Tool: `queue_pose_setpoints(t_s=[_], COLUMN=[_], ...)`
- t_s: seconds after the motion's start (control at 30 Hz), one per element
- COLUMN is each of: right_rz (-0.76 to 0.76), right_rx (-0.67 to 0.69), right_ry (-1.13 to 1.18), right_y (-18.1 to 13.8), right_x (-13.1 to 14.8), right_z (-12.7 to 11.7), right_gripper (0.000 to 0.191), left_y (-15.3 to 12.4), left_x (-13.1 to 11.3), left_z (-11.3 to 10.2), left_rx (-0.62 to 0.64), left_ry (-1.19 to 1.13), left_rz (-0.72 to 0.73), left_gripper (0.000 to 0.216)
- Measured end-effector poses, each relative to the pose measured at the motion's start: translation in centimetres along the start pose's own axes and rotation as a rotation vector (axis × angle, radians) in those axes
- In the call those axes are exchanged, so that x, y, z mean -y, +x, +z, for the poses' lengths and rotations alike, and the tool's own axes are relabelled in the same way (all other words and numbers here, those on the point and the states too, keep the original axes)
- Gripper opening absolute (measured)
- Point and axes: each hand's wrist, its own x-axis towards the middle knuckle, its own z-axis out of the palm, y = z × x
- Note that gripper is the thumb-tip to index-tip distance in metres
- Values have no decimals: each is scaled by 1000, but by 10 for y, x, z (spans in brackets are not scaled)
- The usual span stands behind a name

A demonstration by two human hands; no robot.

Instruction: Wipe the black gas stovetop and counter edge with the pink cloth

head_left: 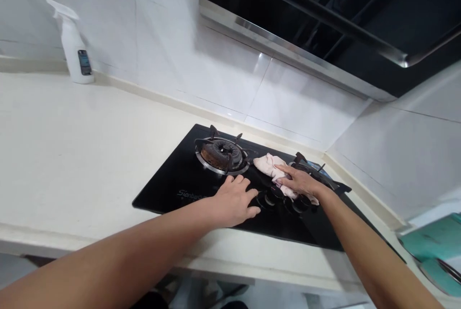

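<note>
A black glass gas stove [173, 189] is set into the pale countertop [72, 155]. My left hand [236, 201] rests flat on the stove's front, fingers spread, next to the control knobs [268, 199]. My right hand [300, 182] presses flat on a pinkish-white cloth [268, 165] that lies between the two burners. The left burner [220, 154] with its metal grate is in full view. The right burner [311, 167] is partly hidden behind my right hand.
A white spray bottle [74, 45] stands at the back left against the tiled wall. A black range hood [324, 16] hangs over the stove. A teal object [435, 244] sits at the far right, past the counter's corner.
</note>
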Motion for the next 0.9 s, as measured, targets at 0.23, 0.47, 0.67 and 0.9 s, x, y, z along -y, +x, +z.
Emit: queue_pose_setpoints(t_s=[0.23,0.47,0.67,0.9], right_rz=[49,-167,-28,-37], right_rx=[-40,-11,-37,-18], right_ry=[16,244,57,95], right_y=[-7,2,15,6], right_x=[-2,3,17,11], right_z=[0,4,17,8], right_gripper=[68,66,70,71], left_y=[0,2,1,1], left_x=[2,-2,2,4], left_z=[0,-3,-1,-2], left_rx=[4,23,10,4], left_ry=[-10,12,-12,-19], left_rz=[1,-20,-12,-10], left_gripper=[49,47,49,48])
